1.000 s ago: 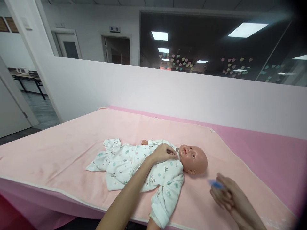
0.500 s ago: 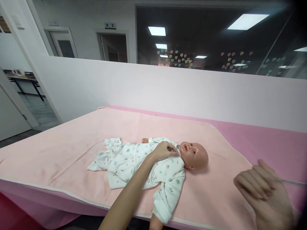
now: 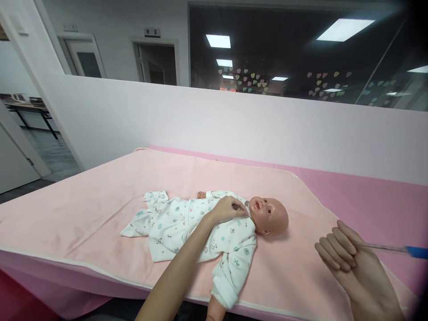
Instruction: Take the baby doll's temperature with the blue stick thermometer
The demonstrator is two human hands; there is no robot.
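A baby doll (image 3: 270,216) lies on its back, its head to the right, in a white printed top (image 3: 230,234) and matching trousers (image 3: 167,218). My left hand (image 3: 229,208) rests across the doll's chest with its fingers closed at the top's collar, just below the chin. Off to the right, my right hand (image 3: 347,254) is raised above the bed, apart from the doll, its fingers curled around a thin, clear stick with a blue end, which looks like a thermometer (image 3: 384,246). The stick's inner end is hidden in the fist.
A peach blanket (image 3: 100,191) covers most of the pink bed (image 3: 354,196). Behind it stands a white half wall (image 3: 234,120) with a dark window (image 3: 284,49) above. A doorway at the left shows a desk (image 3: 30,107).
My right hand has moved slightly left and up and turned, so the stick's blue end now shows. The left hand keeps its place at the collar, and the view has shifted slightly.
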